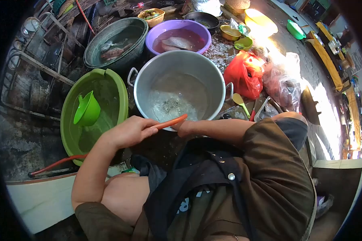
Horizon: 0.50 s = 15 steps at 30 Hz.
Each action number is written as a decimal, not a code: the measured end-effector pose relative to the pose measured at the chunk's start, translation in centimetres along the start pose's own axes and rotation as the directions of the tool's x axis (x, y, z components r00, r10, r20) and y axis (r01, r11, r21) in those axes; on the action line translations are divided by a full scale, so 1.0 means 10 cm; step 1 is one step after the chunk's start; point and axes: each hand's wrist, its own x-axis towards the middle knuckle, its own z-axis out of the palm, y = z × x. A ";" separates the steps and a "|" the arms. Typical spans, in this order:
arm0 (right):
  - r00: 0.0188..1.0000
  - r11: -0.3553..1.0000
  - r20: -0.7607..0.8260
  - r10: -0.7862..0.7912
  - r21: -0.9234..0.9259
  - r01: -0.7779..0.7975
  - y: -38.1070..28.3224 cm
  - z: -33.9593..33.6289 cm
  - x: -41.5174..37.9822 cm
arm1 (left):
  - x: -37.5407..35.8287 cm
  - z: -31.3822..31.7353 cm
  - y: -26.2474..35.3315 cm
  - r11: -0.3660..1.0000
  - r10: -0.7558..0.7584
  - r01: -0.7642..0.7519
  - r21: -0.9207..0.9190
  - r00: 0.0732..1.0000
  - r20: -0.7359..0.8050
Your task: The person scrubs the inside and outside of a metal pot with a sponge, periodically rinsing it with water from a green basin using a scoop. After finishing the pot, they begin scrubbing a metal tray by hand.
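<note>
My left hand is closed around an orange hose, whose end points over the near rim of a large silver pot. Cloudy water lies in the pot, and its surface is rippled and bubbly near the hose. My right hand is at the pot's near rim, just behind the hose; its fingers are hidden. To the left, a green tub of water has a bright green dipper in it.
Beyond the pot are a purple basin and a dark tub, each with water and contents. On the right lie a red plastic bag, a clear bag and a yellow-green spoon. A metal rack stands left.
</note>
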 end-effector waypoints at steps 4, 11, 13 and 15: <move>0.981 0.998 -0.187 -0.054 -0.026 0.050 -0.12 -0.18 -0.20 | -0.17 -0.12 0.16 1.000 0.006 -0.006 0.009 0.999 -0.038; 0.945 1.000 -0.326 0.009 0.008 -0.007 -0.49 -1.17 -0.51 | -0.41 -0.24 0.36 0.992 0.118 -0.124 -0.012 0.965 -0.236; 0.864 0.957 -0.501 -0.034 0.233 0.173 -0.42 -1.27 -0.47 | -0.45 -0.29 0.42 0.992 0.123 -0.127 0.006 0.948 -0.294; 0.853 0.922 -0.521 -0.035 0.313 0.229 -0.53 -1.42 -0.64 | -0.47 -0.31 0.42 0.987 0.147 -0.159 -0.010 0.933 -0.329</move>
